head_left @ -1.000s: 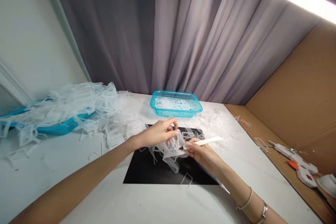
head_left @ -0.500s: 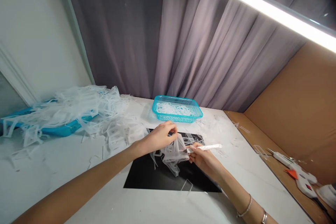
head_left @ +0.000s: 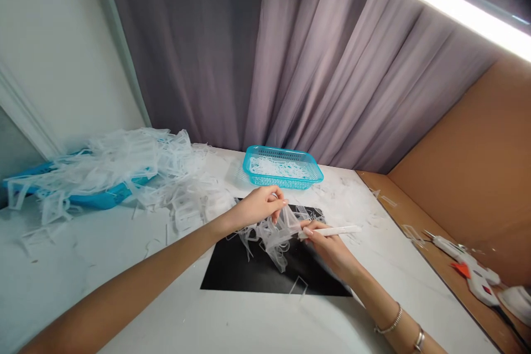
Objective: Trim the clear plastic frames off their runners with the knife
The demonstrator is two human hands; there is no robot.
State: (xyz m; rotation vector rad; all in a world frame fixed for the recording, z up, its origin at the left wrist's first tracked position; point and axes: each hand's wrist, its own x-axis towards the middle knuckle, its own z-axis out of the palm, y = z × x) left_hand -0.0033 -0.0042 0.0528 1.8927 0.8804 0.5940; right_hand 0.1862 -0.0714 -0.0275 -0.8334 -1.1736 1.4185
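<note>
The clear plastic piece (head_left: 279, 235) is hanging over the black mat (head_left: 249, 274) as your left hand (head_left: 257, 207) is pinching its top and your right hand (head_left: 327, 246), gripping a white knife (head_left: 332, 230), is trimming it, calling for a steady cut.

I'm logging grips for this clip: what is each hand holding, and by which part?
The left hand pinches the top edge of a clear, floppy plastic piece. The right hand grips a slim white tool near its working end.
</note>
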